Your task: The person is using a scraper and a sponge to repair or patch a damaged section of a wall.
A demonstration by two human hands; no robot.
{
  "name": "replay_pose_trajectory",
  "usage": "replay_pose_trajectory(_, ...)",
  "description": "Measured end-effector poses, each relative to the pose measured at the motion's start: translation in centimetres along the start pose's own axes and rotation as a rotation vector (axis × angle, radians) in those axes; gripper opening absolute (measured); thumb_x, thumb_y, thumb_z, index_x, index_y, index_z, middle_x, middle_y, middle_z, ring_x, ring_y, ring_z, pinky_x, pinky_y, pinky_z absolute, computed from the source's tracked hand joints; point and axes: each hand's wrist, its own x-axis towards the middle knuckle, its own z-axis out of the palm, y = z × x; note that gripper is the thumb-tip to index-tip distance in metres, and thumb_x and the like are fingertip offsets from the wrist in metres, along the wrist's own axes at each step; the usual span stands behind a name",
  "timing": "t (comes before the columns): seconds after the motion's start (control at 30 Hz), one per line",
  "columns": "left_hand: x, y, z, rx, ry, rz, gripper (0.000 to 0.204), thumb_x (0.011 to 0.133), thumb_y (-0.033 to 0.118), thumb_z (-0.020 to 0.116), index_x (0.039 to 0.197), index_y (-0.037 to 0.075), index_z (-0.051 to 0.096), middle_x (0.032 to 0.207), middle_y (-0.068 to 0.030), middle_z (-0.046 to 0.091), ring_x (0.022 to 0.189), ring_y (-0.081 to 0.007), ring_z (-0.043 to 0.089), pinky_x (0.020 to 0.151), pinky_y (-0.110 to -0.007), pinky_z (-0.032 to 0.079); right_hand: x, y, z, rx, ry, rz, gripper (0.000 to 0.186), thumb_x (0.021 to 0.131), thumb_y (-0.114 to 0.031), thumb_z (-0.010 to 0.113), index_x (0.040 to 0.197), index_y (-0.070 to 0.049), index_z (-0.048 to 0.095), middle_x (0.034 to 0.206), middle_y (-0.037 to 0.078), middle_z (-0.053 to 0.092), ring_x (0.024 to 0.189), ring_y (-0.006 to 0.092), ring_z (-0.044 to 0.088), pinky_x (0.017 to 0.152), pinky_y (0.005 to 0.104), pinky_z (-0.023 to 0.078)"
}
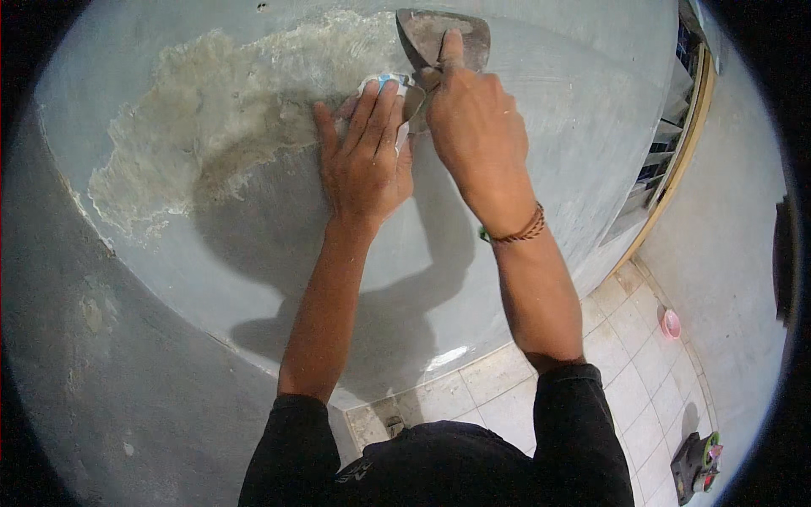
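My right hand [480,139] grips a pointing trowel [469,38] with a dull, stained metal blade. Its index finger is stretched along the blade, which lies close to the grey wall [557,110]. Just left of it, my left hand [365,173] holds a crumpled white piece with a blue mark [389,80] against the wall, fingers over it and thumb side toward the trowel. Whether that piece is a plastic packet or paper I cannot tell. Around the left hand spreads a rough beige patch [169,127] of bared wall with ragged, peeling edges.
A wooden-framed louvre window [667,160] is at the right. Below it, a pink bowl [670,324] sits on the white tiled floor [621,338]. A dark stand with coloured items [697,463] is at the lower right. Another grey wall [110,355] meets this one at left.
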Motion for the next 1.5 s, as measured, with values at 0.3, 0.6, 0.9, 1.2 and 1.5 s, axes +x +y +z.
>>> replay_pose_trajectory(0.3,-0.1,-0.1,-0.3,0.001,-0.007,0.004,0.043,0.076,0.01,0.061,0.12,0.007,0.057,0.135,-0.0034,0.048,0.129,-0.0221,0.04,0.109,-0.059,0.007,-0.4,-0.3,-0.1,0.01,-0.021,0.02,0.048,0.086,-0.019,0.05,0.131,-0.004,0.042,0.077,0.028,0.061,0.071,0.0435,0.063,0.058,0.0479,0.052)
replay_pose_trajectory(0.6,-0.1,0.0,-0.2,0.04,0.013,0.029,0.042,0.074,0.01,0.064,0.115,0.006,0.058,0.134,-0.0042,0.048,0.128,-0.0224,0.041,0.107,-0.062,0.012,-0.2,-1.3,-1.3,-0.038,-0.062,0.068,0.045,0.087,-0.016,0.047,0.131,-0.006,0.042,0.079,0.028,0.063,0.076,0.0444,0.063,0.062,0.0503,0.051)
replay_pose_trajectory(0.9,0.2,-0.1,0.2,0.063,0.056,0.055,0.039,0.08,0.013,0.058,0.118,0.005,0.055,0.131,-0.0058,0.051,0.127,-0.0232,0.043,0.108,-0.061,0.005,-0.6,-0.9,-1.2,-0.033,-0.002,0.042,0.045,0.084,-0.011,0.047,0.128,-0.003,0.044,0.079,0.029,0.062,0.074,0.0436,0.063,0.061,0.0488,0.052)
replay_pose_trajectory(1.2,0.4,-0.6,0.1,0.109,0.076,0.063,0.035,0.085,0.02,0.055,0.117,0.008,0.055,0.131,-0.006,0.05,0.127,-0.0232,0.043,0.107,-0.063,0.006,0.4,-0.5,0.0,0.021,0.049,0.04,0.047,0.083,-0.009,0.046,0.129,-0.001,0.041,0.08,0.028,0.062,0.072,0.0436,0.063,0.06,0.0491,0.052)
replay_pose_trajectory(1.5,0.5,-0.9,-0.3,0.13,0.051,0.07,0.036,0.087,0.022,0.054,0.119,0.008,0.053,0.132,-0.0053,0.049,0.128,-0.0224,0.041,0.107,-0.063,0.004,0.1,-1.2,-0.8,0.03,-0.028,0.055,0.047,0.082,-0.011,0.052,0.126,0.001,0.042,0.084,0.027,0.061,0.075,0.0399,0.065,0.059,0.0443,0.054)
